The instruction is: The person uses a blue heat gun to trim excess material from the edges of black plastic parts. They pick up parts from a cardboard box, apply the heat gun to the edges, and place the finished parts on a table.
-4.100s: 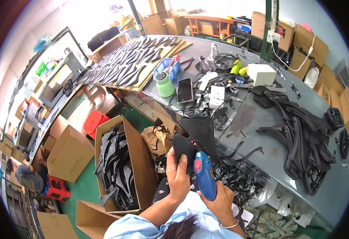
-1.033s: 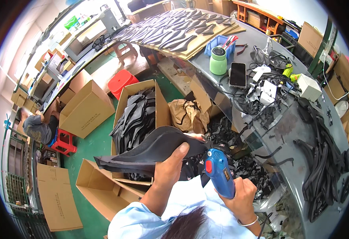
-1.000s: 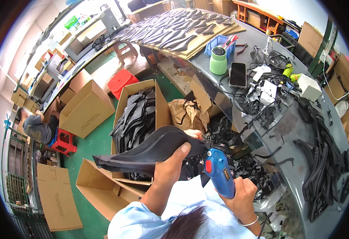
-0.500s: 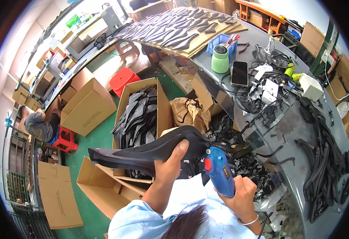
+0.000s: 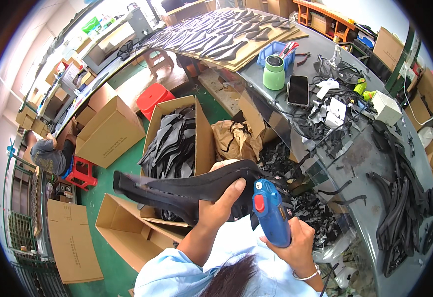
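Note:
My left hand (image 5: pixel 217 205) grips a long, curved black foam-like piece (image 5: pixel 184 190), thumb on its upper face. The piece stretches left over an open carton, and its right end bends down near the tool. A blue handheld power tool (image 5: pixel 273 215) with a red button is wrapped in the fingers of my right hand (image 5: pixel 298 245). Its head is close against the piece's right end; whether they touch I cannot tell. The working tip is hidden from this side.
Below is a carton (image 5: pixel 204 133) full of black pieces, beside a brown paper bag (image 5: pixel 236 141) and black scraps (image 5: pixel 327 222). The grey table (image 5: pixel 357 193) at right bears a green bottle (image 5: pixel 274 74), a phone (image 5: pixel 298 90) and black strips (image 5: pixel 399 208). A person (image 5: pixel 48 156) sits far left.
My left hand has shifted slightly right, and the black piece has turned, its left end now a little higher. The tool and my right hand have moved only slightly.

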`<state>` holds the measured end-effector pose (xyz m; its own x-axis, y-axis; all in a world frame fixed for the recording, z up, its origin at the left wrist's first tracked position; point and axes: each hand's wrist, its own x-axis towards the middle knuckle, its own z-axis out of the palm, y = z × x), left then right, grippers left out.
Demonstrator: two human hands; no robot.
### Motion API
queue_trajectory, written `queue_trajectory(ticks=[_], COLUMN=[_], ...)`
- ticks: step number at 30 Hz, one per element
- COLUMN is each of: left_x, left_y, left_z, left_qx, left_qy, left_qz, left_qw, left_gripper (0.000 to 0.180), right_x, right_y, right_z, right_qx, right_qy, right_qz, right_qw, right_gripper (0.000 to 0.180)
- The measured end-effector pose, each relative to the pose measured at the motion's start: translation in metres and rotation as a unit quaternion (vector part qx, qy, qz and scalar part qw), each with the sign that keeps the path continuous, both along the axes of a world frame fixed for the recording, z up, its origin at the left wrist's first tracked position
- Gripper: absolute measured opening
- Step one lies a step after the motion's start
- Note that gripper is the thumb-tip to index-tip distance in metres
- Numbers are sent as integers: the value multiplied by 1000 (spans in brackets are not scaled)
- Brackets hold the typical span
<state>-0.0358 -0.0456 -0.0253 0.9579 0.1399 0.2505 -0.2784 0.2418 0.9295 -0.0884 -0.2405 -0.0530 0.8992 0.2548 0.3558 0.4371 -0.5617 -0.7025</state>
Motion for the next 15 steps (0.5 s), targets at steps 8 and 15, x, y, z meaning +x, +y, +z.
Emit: queue_trajectory(ticks=[8,15], left_x=[14,32], left_y=[27,41], left_z=[23,38], left_qx=[139,417], left_qy=[56,-29], left_qz=[-137,-205], left_qw=[979,885], left_gripper=[23,22], right_x=[1,5], right_y=[-9,-12], right_z=[-3,2], right_qx=[-79,-73], right_qy=[-42,-73], right_qz=[-13,18], right_qw=[996,995], right_gripper=[45,41])
